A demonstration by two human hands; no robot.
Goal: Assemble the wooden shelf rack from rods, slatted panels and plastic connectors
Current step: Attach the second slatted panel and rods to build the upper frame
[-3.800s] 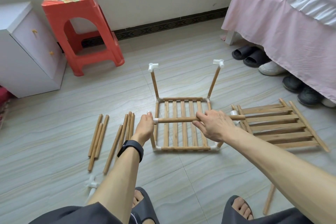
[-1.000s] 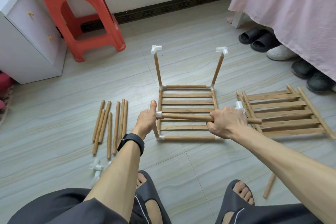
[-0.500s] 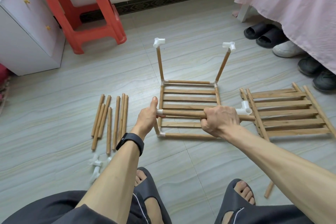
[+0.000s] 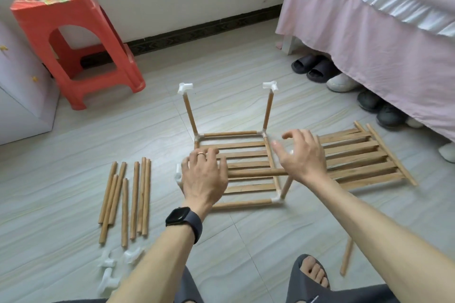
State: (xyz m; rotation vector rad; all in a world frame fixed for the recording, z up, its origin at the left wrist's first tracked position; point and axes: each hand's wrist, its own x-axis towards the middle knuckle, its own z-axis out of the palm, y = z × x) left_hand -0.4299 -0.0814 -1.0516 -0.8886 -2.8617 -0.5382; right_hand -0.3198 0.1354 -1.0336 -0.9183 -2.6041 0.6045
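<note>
The partly built rack (image 4: 237,155) stands on the floor: a slatted panel framed by rods, with two far upright rods capped by white connectors (image 4: 185,88). A near top rod (image 4: 256,172) runs between my hands at the height of the near uprights. My left hand (image 4: 204,177) hovers over its left end with fingers spread, hiding that corner. My right hand (image 4: 300,155) hangs over the right end, fingers loosely spread and holding nothing. Whether either hand touches the rod, I cannot tell.
Several loose rods (image 4: 128,194) lie left of the rack, with white connectors (image 4: 110,265) near my left knee. A stack of slatted panels (image 4: 362,157) lies to the right, one rod (image 4: 346,257) by my right foot. Red stool (image 4: 71,39), white cabinet (image 4: 22,86), bed (image 4: 384,39) and shoes (image 4: 342,81) ring the area.
Both hands have let go of the near top rod and now hover over it with fingers spread. The rod stays in place across the near uprights. The camera has tilted up.
</note>
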